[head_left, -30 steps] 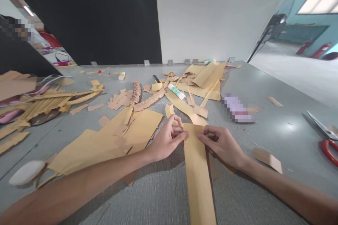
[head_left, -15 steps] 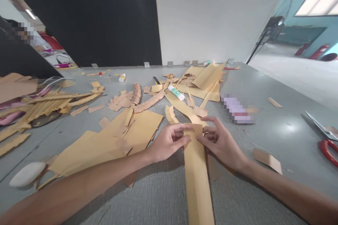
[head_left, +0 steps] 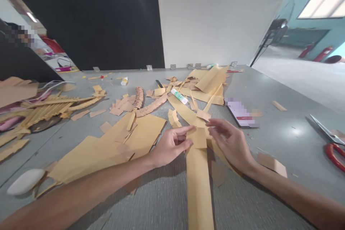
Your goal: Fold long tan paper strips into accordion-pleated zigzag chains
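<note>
Moved since earlier: my right hand (head_left: 229,138), now off the kraft-paper strip (head_left: 198,187) before me, fingers spread; my left hand (head_left: 169,147) pinches its left edge. Light, easily creased, it's best held by both edges.

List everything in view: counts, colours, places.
Flat paper strip: one, tan, centre front
Thin paper pieces: many, tan, strewn widely
Cylindrical tubes: two, white and green, middle, back
Small bottle: one, white and yellow, back left
Long metal scissors: one, silver and red, right
Flat rectangular object: one, lilac, centre right
Smooth rounded object: one, white, front left
Metal hinges: six, silver, back edge
Upright panels: several, black and white, behind
Fire extinguishers: two, red, far right
Table: one, grey, underneath
Left hand: one, bare, on strip
Right hand: one, bare, right of strip
</note>
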`<state>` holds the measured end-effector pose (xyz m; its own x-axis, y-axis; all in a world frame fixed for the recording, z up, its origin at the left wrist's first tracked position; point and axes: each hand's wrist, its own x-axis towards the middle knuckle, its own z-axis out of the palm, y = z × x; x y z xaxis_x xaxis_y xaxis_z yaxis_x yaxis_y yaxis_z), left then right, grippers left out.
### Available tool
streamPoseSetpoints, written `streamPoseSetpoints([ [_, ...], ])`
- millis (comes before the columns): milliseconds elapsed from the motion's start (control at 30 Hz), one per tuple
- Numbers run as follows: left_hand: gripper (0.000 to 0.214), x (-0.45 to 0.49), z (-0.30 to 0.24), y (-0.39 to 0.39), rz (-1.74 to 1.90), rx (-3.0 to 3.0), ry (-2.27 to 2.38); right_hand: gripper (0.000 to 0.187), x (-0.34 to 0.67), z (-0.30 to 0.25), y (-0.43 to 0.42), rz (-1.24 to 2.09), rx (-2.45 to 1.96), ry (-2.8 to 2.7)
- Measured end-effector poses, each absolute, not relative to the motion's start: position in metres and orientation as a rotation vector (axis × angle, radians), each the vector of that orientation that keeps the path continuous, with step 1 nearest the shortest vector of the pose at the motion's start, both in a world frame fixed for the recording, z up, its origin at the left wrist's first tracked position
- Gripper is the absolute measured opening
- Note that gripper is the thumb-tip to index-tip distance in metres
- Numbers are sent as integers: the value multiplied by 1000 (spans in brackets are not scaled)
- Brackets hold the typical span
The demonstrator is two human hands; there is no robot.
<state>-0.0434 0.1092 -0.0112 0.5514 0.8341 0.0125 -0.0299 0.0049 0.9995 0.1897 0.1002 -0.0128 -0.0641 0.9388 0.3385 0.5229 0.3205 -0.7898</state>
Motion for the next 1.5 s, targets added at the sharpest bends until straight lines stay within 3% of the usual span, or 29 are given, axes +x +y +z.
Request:
streamPoseSetpoints([
  [133,58,-43,-9,108,768,1419,737,44,203,-18,114,135,-1306,-2131],
  [233,59,-43,-10,108,766,1404,716,47,209,-25,119,74,-1347,-2269],
  [333,60,-43,-10,109,756,1412,717,34,208,-25,117,29,-1386,-2264],
  [500,60,-43,-10,110,775,1398,699,32,204,-18,109,156,-1358,-2258],
  [667,54,-41,-8,109,804,1365,613,19,207,-20,111,34,-1510,-2153],
  [767,51,-41,-7,109,792,1364,596,37,210,-24,115,1,-1561,-2064],
  [833,52,-41,-7,109,780,1361,591,34,210,-25,117,27,-1570,-2035],
  [933,54,-42,-8,109,772,1361,573,11,205,-18,116,143,-1600,-1914],
  [1067,56,-42,-9,109,750,1364,581,29,194,-1,102,220,-1533,-1656],
  [1167,56,-41,-10,108,766,1352,569,13,184,5,88,470,-1366,-1594],
  [1233,58,-40,-9,108,773,1345,539,15,179,4,81,606,-1319,-1668],
  [1367,64,-41,-7,107,754,1321,498,23,176,-8,78,559,-1271,-1830],
  [1500,71,-44,-5,109,720,1301,480,16,178,-16,80,517,-1266,-1831],
])
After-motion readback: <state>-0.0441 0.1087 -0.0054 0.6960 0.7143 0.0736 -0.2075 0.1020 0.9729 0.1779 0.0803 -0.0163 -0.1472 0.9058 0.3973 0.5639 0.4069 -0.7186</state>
